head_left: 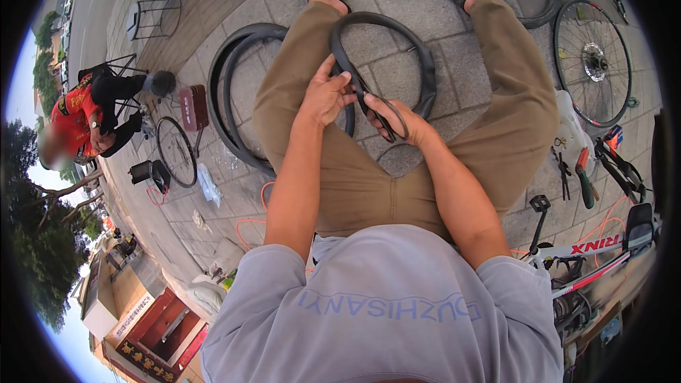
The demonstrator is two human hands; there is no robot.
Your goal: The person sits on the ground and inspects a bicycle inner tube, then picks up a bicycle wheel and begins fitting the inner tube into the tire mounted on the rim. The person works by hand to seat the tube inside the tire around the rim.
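— Where is the inner tube (418, 57)?
— At upper centre, looped between the knees. The left hand (325, 96) wraps its fingers around it; the right hand (397, 122) pinches a fold.
— Good practice?
— Probably feeding it slowly, feeling for leaks.

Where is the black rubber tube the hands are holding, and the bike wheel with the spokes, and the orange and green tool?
Black rubber tube (424, 64), head view: right curve of its loop.
Bike wheel (593, 62), head view: its hub.
Orange and green tool (584, 177), head view: middle of its handle.
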